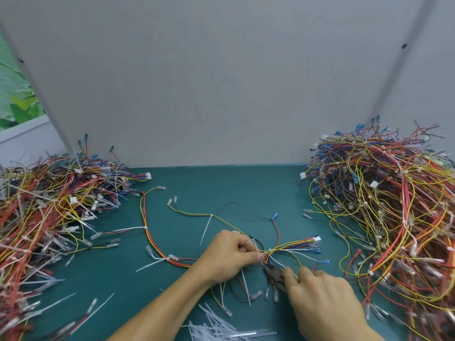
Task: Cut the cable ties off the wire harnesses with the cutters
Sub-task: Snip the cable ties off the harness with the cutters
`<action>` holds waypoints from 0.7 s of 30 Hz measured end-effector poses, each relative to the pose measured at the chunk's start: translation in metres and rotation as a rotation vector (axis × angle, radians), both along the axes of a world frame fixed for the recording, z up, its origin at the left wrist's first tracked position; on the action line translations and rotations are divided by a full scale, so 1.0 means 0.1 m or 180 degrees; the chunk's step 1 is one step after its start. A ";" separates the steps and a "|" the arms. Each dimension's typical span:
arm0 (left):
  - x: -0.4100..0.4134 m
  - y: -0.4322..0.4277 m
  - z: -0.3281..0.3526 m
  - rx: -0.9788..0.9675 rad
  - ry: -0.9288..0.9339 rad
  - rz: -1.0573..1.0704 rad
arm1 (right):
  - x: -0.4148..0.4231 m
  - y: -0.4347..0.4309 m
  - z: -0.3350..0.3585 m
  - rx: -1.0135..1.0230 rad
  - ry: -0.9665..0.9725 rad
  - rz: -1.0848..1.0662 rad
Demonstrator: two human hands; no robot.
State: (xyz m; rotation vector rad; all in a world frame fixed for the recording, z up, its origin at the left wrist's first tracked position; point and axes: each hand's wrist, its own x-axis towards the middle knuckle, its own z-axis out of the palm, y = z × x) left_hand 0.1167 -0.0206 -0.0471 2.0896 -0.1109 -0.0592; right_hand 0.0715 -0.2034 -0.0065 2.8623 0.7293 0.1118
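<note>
One wire harness (290,246) of yellow, red, blue and white wires lies spread on the green table. My left hand (229,257) pinches its bundle just left of a small white cable tie (270,249). My right hand (320,294) grips the cutters (273,271), whose metal jaws point up-left at the bundle just below my left thumb. The cutter handles are hidden inside my right hand. Other white cable ties with long tails sit on the same harness, one (211,216) further back and one (145,228) to the left.
A big heap of harnesses (394,217) fills the right side, another heap (49,205) the left. Cut-off white tie tails (216,328) lie in a pile at the near edge. A grey partition (221,82) stands behind the green table (221,183).
</note>
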 end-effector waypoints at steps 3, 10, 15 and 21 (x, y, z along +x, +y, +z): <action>-0.01 0.00 0.01 -0.0041 0.0000 -0.0024 | -0.04 0.01 -0.13 0.0380 -0.0314 -0.0170; 0.00 0.00 0.02 -0.0161 0.0080 -0.0014 | -0.01 0.00 -0.21 0.0332 -0.0827 -0.0124; -0.01 0.00 0.02 -0.0199 0.0122 -0.0031 | 0.02 0.01 -0.25 0.0413 -0.0966 -0.0026; 0.01 0.01 0.01 -0.0322 0.0166 0.0031 | 0.03 0.02 -0.28 0.0417 -0.1099 -0.0068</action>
